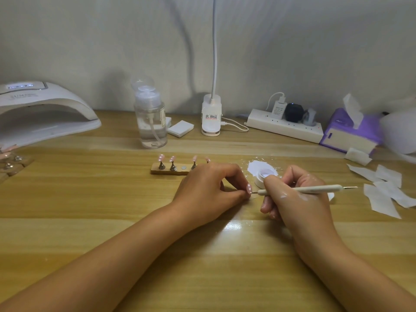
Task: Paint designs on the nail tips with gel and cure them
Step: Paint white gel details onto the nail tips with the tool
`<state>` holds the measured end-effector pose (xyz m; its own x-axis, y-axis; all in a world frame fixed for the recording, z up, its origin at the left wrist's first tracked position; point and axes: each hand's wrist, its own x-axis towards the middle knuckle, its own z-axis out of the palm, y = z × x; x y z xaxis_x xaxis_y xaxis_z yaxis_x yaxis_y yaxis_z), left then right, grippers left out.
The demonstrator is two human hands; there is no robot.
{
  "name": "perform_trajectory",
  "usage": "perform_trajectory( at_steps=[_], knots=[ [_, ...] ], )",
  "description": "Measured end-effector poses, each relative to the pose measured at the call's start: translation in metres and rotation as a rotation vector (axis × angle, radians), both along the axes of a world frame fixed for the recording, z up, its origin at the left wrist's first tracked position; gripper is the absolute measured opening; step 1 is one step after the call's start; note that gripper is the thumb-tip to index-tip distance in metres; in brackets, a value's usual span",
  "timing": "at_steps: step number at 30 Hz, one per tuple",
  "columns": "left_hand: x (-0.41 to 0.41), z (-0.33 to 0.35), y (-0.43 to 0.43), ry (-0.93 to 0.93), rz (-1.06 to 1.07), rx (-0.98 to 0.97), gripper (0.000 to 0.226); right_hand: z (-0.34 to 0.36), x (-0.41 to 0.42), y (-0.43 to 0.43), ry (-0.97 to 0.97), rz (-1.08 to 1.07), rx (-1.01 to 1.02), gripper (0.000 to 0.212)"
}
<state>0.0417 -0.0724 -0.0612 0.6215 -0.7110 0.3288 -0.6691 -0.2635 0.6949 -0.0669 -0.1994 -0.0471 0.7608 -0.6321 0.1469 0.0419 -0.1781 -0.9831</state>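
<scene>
My left hand [209,190] pinches a pink nail tip [249,189] with white dots, held just above the wooden table. In my right hand [295,194] is a white dotting pen [301,189], its fine point touching the lower edge of that tip. Behind the pen stands a small open jar of white gel [263,175] with white splatter around it. Further back, a wooden holder [168,171] carries three pink dotted tips on metal stands [161,162]; one magnet spot on it is bare. A white curing lamp [42,111] sits at the far left.
A clear pump bottle [152,122], a clip lamp base [211,115] and a power strip [286,128] line the back. A purple tissue box [351,131] and several white wipes [382,190] lie at right. Another nail-tip holder [11,164] sits at the left edge.
</scene>
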Motion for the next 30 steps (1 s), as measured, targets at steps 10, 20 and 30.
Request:
perform_trajectory(
  at_steps=[10, 20, 30],
  knots=[
    [-0.0003, 0.0013, -0.0003, -0.001, -0.001, 0.005, 0.015, -0.0003, -0.0004, -0.0008, -0.011, -0.005, 0.025, 0.041],
    [-0.0007, 0.0019, 0.0002, -0.018, 0.008, 0.017, 0.013, 0.0012, -0.0009, 0.0002, -0.009, -0.011, 0.028, 0.039],
    [-0.0009, 0.0013, -0.0002, -0.005, 0.007, 0.007, 0.011, -0.0004, -0.0001, -0.0005, -0.014, 0.005, 0.022, 0.041]
  ],
)
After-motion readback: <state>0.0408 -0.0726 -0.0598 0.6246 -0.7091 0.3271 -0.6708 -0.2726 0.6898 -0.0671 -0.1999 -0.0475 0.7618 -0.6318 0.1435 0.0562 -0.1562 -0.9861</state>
